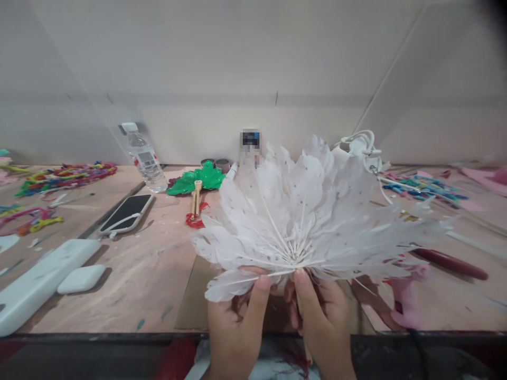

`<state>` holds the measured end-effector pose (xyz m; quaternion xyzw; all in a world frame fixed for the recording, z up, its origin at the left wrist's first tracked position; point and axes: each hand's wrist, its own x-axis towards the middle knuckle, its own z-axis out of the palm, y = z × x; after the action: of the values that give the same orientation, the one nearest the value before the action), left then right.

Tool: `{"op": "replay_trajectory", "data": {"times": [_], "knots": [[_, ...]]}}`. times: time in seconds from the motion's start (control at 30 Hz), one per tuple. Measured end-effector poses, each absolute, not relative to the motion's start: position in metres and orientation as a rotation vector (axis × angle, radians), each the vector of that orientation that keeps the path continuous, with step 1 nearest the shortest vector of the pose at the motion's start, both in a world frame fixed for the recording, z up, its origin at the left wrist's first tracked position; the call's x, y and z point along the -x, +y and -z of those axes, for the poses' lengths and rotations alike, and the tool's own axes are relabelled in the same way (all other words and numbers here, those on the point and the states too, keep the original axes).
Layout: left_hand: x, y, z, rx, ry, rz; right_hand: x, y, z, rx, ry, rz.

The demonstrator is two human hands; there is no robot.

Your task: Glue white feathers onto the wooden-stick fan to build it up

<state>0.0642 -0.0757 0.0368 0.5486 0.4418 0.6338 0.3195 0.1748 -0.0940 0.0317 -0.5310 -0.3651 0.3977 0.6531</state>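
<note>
A white feather fan (309,211) with small glitter dots spreads out in front of me, its quills meeting at one point low in the middle. My left hand (237,322) pinches the lowest left feather near the quill base with thumb and fingers closed. Just to its right, my right hand (325,316) grips the fan's base, thumb pressed on the quill junction. Both hands hold the fan above the table's near edge.
On the wooden table (150,269) lie a phone (127,212), a water bottle (144,158), a green feather fan (196,180), white cases (43,279), coloured twisted pieces (67,174), a dark red tool (451,262), a pink item (404,301) and cardboard (194,301).
</note>
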Motion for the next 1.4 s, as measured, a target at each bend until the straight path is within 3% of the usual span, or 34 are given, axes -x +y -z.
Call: {"op": "replay_trajectory", "data": {"times": [0.1, 0.33, 0.57, 1.4], "knots": [[-0.064, -0.079, -0.023, -1.324, 1.143, -1.726, -0.174, -0.094, -0.033, 1.216, -0.816, -0.897], [-0.071, -0.080, -0.027, -1.303, 1.024, -1.370, -0.172, -0.093, -0.034, 1.225, -0.804, -0.842], [-0.076, -0.081, -0.034, -1.271, 1.415, -1.437, -0.168, -0.095, -0.033, 1.268, -0.821, -0.835], [-0.079, -0.083, -0.038, -1.015, 1.214, -1.341, -0.168, -0.093, -0.030, 1.118, -0.787, -1.096]]}}
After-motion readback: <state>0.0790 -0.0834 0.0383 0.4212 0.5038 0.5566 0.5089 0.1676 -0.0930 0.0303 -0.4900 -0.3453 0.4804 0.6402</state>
